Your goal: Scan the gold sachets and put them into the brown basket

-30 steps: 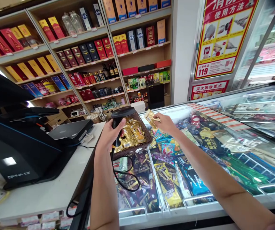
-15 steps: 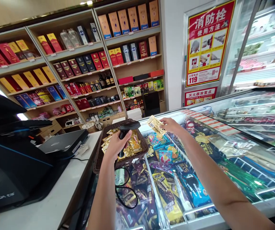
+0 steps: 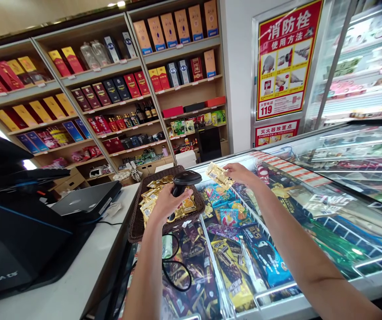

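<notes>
- The left hand is closed around the grip of a black barcode scanner, whose head points toward the right hand.
- The right hand pinches a small gold packet between thumb and fingertips, holding it up just beside the scanner's head, the two apart by a small gap.
- Directly under the left hand sits a dark wicker basket filled with more gold packets of the same kind; the hand hovers above its near edge.
- A black coiled cable hangs down from the scanner's grip, looping below the left forearm.
- Beneath both forearms stretches a glass-topped freezer packed with coloured ice-cream wrappers, split into compartments by white wire dividers.
- To the left of the left hand a white counter carries a black register terminal and a flat black device beside it.
- Beyond the hands stand wooden shelves of boxed bottles and goods.
- Up and to the right of the right hand hangs a red poster marked 119.
</notes>
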Demonstrator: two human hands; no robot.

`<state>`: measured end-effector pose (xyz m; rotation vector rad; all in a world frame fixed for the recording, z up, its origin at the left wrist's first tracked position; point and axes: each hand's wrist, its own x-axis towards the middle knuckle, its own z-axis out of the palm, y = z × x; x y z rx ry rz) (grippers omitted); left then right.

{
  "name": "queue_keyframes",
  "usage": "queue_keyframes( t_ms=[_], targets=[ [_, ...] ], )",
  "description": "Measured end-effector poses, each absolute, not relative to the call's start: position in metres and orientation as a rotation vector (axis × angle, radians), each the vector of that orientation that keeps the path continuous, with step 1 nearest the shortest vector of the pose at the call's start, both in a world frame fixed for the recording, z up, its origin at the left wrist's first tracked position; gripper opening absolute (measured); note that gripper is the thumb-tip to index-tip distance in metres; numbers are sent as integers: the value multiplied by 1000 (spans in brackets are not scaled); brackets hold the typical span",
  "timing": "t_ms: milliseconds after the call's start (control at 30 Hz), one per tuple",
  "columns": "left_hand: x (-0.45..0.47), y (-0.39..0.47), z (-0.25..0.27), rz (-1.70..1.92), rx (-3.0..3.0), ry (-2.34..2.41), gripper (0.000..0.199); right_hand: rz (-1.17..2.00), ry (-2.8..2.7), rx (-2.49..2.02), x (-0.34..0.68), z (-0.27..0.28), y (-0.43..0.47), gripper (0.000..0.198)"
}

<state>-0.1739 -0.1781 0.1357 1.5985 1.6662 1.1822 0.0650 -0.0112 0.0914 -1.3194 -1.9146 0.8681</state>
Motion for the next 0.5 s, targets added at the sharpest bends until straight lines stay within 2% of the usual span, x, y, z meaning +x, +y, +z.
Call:
queue_keyframes(
  t_ms=[500],
  targets=[
    [-172, -180, 138, 1167, 1590, 1656, 44, 956, -1835, -1338, 66, 90, -11, 28]
  ],
)
